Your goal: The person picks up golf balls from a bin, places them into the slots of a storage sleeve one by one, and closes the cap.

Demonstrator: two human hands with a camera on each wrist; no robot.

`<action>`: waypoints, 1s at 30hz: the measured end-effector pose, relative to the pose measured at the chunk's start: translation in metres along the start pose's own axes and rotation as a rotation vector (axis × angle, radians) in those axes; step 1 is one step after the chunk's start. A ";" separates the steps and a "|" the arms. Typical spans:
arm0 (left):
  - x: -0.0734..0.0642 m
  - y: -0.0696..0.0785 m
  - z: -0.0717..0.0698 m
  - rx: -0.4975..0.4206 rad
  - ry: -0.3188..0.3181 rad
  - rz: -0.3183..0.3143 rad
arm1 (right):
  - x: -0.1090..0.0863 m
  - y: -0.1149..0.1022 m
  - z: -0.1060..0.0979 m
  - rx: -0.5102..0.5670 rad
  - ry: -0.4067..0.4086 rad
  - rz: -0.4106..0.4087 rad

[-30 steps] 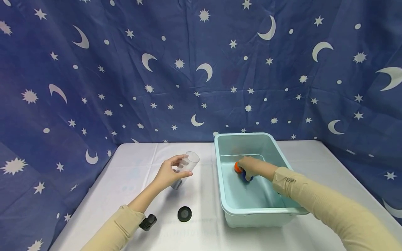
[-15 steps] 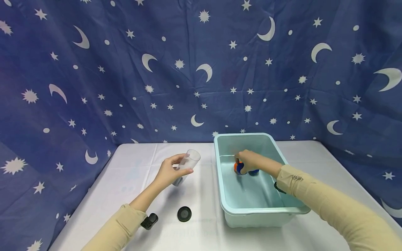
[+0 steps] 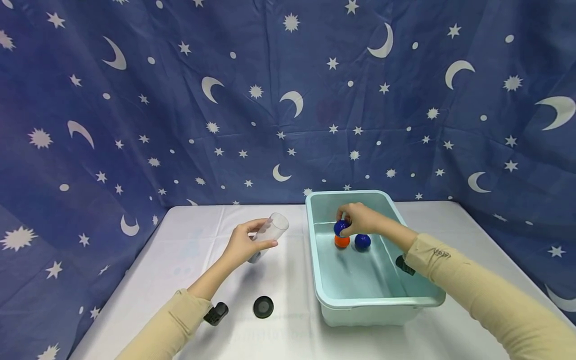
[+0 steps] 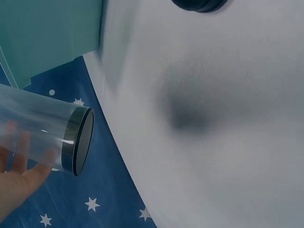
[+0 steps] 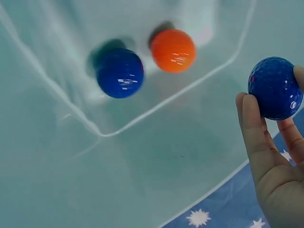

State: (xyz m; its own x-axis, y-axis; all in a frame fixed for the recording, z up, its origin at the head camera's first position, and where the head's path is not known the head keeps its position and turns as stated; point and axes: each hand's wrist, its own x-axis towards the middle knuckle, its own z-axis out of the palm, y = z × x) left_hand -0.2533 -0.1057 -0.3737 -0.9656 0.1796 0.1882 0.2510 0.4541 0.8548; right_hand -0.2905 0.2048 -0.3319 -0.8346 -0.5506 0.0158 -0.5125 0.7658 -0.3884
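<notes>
My left hand point(image 3: 239, 246) grips a clear plastic tube point(image 3: 274, 229) above the table, tilted with its open mouth up and to the right. A dark band rings the tube's closed base point(image 4: 78, 140) in the left wrist view. Over the light-green bin point(image 3: 378, 303), my right hand point(image 3: 361, 220) pinches a blue golf ball point(image 3: 341, 228) between thumb and fingers; its dimples show in the right wrist view. An orange ball point(image 3: 342, 242) and a second blue ball point(image 3: 362, 242) lie on the bin floor below, close to each other.
A round black lid point(image 3: 263, 307) lies on the white table point(image 3: 288, 280), left of the bin. Behind the table hangs a blue cloth point(image 3: 252, 125) with moons and stars. Each wrist wears a small black camera.
My right hand has lifted the blue ball off the bin floor, uncovering the orange ball and the other blue one. The left hand has raised the tube slightly.
</notes>
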 end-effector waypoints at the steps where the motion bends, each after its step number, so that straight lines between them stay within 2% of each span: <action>1: 0.001 0.000 -0.001 0.010 0.006 0.003 | 0.000 -0.001 -0.002 0.016 0.008 -0.002; 5: 0.006 0.001 -0.003 0.045 0.014 0.014 | 0.001 -0.007 -0.011 0.071 0.023 0.012; 13: 0.010 0.008 -0.001 0.046 0.007 0.021 | -0.001 -0.015 -0.023 0.204 0.043 0.025; 21: 0.009 0.008 0.005 0.058 0.002 0.023 | 0.001 -0.025 -0.021 0.336 0.059 0.028; 30: 0.008 0.010 0.012 0.054 0.009 0.037 | 0.006 -0.044 -0.019 0.389 0.067 0.045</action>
State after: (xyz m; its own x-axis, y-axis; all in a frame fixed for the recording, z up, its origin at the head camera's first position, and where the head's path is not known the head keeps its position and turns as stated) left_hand -0.2582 -0.0897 -0.3694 -0.9560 0.1892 0.2240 0.2899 0.4941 0.8197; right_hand -0.2762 0.1741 -0.2975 -0.8725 -0.4864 0.0458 -0.3709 0.5985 -0.7101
